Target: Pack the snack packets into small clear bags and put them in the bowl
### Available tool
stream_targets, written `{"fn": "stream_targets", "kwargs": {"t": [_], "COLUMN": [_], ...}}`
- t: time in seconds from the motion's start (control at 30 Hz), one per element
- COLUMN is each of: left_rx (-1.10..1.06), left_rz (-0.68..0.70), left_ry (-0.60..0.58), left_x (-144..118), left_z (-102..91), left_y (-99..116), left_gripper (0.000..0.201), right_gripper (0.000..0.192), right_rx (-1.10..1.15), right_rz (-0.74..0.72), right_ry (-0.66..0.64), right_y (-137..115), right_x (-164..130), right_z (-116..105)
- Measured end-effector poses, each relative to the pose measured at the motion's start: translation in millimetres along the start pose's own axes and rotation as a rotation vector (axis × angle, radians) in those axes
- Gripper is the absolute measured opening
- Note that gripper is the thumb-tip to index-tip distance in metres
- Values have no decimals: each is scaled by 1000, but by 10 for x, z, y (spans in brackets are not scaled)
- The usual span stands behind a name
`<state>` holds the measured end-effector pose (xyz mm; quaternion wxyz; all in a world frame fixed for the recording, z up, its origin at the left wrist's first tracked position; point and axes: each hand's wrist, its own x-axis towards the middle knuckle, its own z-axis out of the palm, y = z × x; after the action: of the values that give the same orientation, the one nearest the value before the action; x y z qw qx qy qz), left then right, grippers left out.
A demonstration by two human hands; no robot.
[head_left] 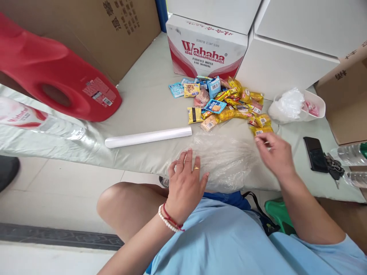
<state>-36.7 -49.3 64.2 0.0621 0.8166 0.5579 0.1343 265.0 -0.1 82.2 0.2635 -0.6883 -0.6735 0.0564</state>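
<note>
A crumpled clear plastic bag (226, 156) lies along the front edge of the cloth-covered table. My left hand (186, 175) rests on the bag's left part, palm down with fingers spread. At the bag's right end, my right hand (273, 152) has its thumb and fingers pinched together, and the bag's creases run towards them. Those fingertips are right beside a yellow snack packet (261, 131). Behind the bag lies a loose pile of small wrapped snacks, among them a blue packet (215, 106) and a yellow-and-black packet (194, 115).
Left of the pile lies a white roll (149, 137). A red jug (65, 80) and a water bottle (43, 118) stand at the left. Behind is a Wahaha carton (206, 49). At right are a white container (319, 107), a phone (315, 154) and keys (334, 166).
</note>
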Motion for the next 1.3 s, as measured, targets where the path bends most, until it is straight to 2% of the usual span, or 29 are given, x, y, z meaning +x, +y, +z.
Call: {"fn": "stream_targets", "kwargs": {"t": [0.07,0.1,0.2,0.27,0.33,0.4,0.53,0.63,0.7,0.8,0.9,1.0,1.07,1.13,1.2,1.3], "left_rx": [-37,-62,-90,-65,-38,-15,-14,-19,-17,-7,4,12,17,19,14,-4], "left_rz": [94,153,342,408,329,239,133,90,76,67,68,67,64,65,67,66], "left_ry": [29,41,8,-98,-140,-124,-79,-62,-58,-62,-73,-77,-78,-78,-73,-61], "left_x": [95,178,478,619,651,591,431,404,415,429,426,426,431,435,434,426], "left_z": [-109,-104,131,365,550,640,630,619,633,655,661,661,663,666,666,658], "left_y": [23,10,-148,-322,-485,-588,-606,-565,-553,-560,-579,-591,-591,-586,-578,-574], "left_gripper": [35,32,37,42,48,54,60,63,64,64,65,68,69,69,69,69], "right_gripper": [29,32,50,55,56,56,47,42,46,54,59,64,52,44,46,54], "right_rx": [76,91,39,16,17,21,37,53,30,-90,-260,-355,-351,-336,-329,-120], "right_rz": [-163,-231,-407,-558,-662,-646,-457,-306,-220,-192,-126,-84,-93,-84,-72,-99], "right_ry": [-152,-240,-425,-501,-536,-520,-459,-388,-329,-302,-358,-516,-587,-602,-586,-533], "right_y": [-352,-494,-688,-617,-435,-202,198,211,6,-559,-1188,-1614,-1735,-1741,-1654,-1391], "right_x": [-225,-350,-684,-812,-842,-788,-495,-112,222,778,1277,1614,1734,1783,1779,1682], "right_z": [247,394,803,947,959,874,604,433,397,554,961,1420,1624,1686,1590,1187]}}
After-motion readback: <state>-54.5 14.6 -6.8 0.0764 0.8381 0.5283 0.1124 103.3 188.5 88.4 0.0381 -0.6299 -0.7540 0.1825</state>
